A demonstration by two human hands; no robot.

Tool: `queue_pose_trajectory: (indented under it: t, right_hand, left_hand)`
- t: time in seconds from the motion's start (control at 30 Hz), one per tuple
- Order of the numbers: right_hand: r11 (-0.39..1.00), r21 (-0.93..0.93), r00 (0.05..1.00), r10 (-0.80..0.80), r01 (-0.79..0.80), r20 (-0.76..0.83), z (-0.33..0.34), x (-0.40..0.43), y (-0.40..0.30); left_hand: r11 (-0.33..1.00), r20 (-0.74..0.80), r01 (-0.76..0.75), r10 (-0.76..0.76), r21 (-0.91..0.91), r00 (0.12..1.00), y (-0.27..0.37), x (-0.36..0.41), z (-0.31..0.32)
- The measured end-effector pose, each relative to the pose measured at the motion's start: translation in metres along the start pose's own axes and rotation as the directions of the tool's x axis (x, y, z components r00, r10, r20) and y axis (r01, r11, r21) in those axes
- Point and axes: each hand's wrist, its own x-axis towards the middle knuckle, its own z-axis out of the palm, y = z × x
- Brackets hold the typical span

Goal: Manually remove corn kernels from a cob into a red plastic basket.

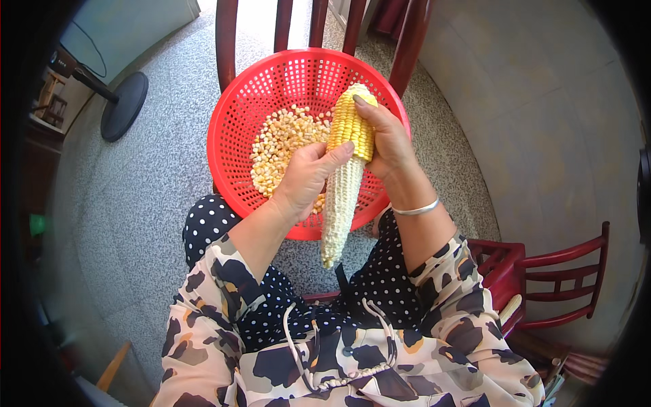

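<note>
An ear of corn [354,127] is gripped between my two hands, tilted over a red plastic colander [222,152]. Yellow kernels cover its upper half, while the lower part is bare pale cob [342,203] pointing toward my lap. My left hand [310,175] holds the ear from the left, its thumb at the lower edge of the kernel rows. Around the upper right side wraps my right hand [389,135], thumb lying on the kernels near the top. Loose corn kernels [277,145] are heaped inside the colander, mostly left of the ear; my hands hide some of them.
The colander rests before a dark red wooden chair back [226,46]. Another red wooden chair [501,259] stands at right, with a bare cob [510,309] on it. A black round stand base [124,107] is on the speckled floor at left. A wall [519,117] runs along the right.
</note>
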Motion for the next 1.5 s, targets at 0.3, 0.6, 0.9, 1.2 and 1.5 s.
queue_pose_trajectory:
  t: [0.3,0.6,0.9,1.2,1.5]
  right_hand:
    - [0.998,0.06,0.999,0.013,-0.015,0.029,-0.0029,0.0004,-0.0031]
    - [0.996,0.086,0.999,0.025,-0.027,0.027,-0.0043,0.0006,-0.0037]
    - [0.997,0.062,0.999,0.033,-0.033,0.013,-0.0043,0.0014,-0.0015]
    - [0.991,0.128,0.999,0.048,-0.049,0.011,-0.0026,-0.0008,-0.0023]
    - [0.986,0.161,0.997,0.025,-0.037,0.08,-0.0036,-0.0018,-0.0043]
  left_hand:
    - [0.985,0.007,-0.117,0.117,0.13,0.993,-0.0019,-0.0015,-0.0003]
    - [0.999,0.039,-0.023,0.021,0.045,0.999,0.0029,-0.0037,-0.0024]
    - [0.993,-0.034,0.017,-0.013,0.12,0.999,0.0014,-0.0002,-0.0032]
    - [0.998,0.008,0.043,-0.043,-0.042,0.999,-0.0007,0.0014,-0.0021]
    - [0.978,0.059,-0.135,0.127,0.162,0.99,-0.0018,-0.0031,-0.0031]
